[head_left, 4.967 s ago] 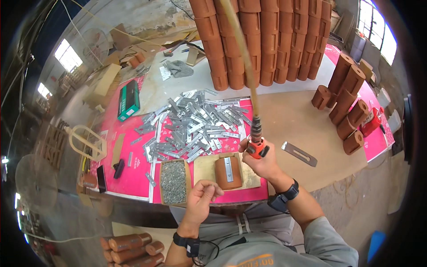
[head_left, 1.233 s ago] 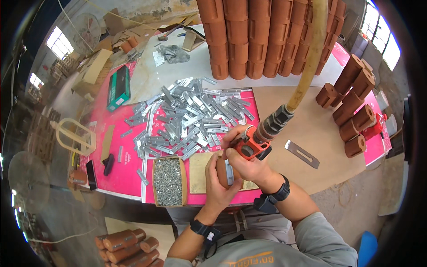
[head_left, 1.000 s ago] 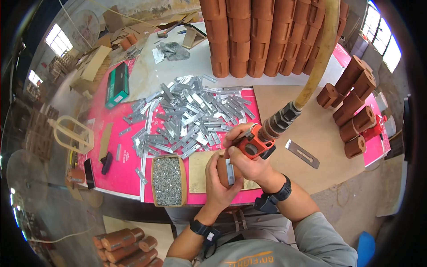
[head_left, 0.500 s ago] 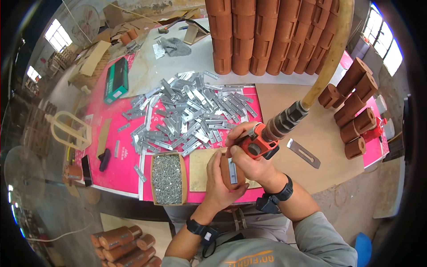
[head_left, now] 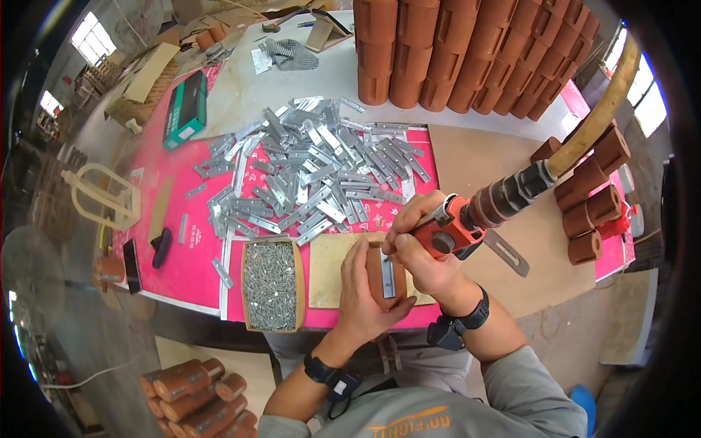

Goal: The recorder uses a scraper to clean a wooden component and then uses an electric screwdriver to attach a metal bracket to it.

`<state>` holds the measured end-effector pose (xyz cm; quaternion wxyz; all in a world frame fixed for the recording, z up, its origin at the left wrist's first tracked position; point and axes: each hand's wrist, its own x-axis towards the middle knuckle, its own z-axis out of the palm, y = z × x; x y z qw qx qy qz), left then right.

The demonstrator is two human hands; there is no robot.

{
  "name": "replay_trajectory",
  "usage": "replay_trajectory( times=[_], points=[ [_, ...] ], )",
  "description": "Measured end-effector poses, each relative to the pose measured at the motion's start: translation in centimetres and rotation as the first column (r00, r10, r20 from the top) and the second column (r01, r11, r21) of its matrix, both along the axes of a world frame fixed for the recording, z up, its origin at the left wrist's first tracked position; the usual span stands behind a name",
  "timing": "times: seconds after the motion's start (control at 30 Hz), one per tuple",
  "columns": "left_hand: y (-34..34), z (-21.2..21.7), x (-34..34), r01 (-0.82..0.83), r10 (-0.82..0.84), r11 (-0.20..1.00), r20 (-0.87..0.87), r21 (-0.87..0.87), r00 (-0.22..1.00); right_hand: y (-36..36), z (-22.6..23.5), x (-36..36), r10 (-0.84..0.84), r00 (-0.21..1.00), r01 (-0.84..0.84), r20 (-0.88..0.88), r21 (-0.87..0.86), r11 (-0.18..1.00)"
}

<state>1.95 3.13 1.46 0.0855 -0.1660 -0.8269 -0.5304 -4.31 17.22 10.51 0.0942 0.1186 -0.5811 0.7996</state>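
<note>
My left hand [head_left: 359, 288] is wrapped round a short reddish-brown cylinder [head_left: 374, 276], its thumb along the near end. A narrow silver metal plate [head_left: 388, 283] with holes lies lengthwise on the cylinder's upper face. In my right hand [head_left: 429, 269] is a red air-driven hand tool [head_left: 447, 235], joined by dark fittings to a thick yellowish hose [head_left: 595, 131]. The right fingertips are close to the plate's far end; they hide the tool's tip and whatever is there. Under the cylinder is a pale yellowish board [head_left: 327, 274].
An open box of small screws [head_left: 272, 285] stands left of the board. Beyond it spreads a heap of metal plates [head_left: 314, 175]. Stacked brown cylinders [head_left: 438, 58] rise at the back, with more cylinders [head_left: 595, 208] at right. A slotted metal bar [head_left: 507, 253] lies near the tool.
The tool and its hose have swung to the right and lie flatter. Both hands keep their hold near the cylinder. The whole view has shifted slightly.
</note>
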Motion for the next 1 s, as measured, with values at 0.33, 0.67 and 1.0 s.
replay_trajectory(
  times=[0.33, 0.67, 1.0],
  points=[
    [0.0, 0.0, -0.2, -0.001, 0.0, 0.999, -0.028, -0.034, 1.0, -0.4, 2.4, -0.3, 0.051, 0.998, -0.045, -0.032, 0.171, 0.984],
    [0.0, -0.7, -0.1, -0.002, -0.001, 0.999, -0.075, -0.032, 0.997, 5.8, 4.8, 1.6, -0.013, 0.999, 0.023, -0.044, 0.229, 0.973],
    [-1.0, -1.3, 0.0, 0.057, -0.057, 0.998, 0.082, 0.004, 0.995, 8.6, -2.1, 3.1, -0.039, 0.998, 0.016, 0.047, 0.415, 0.91]
  ],
)
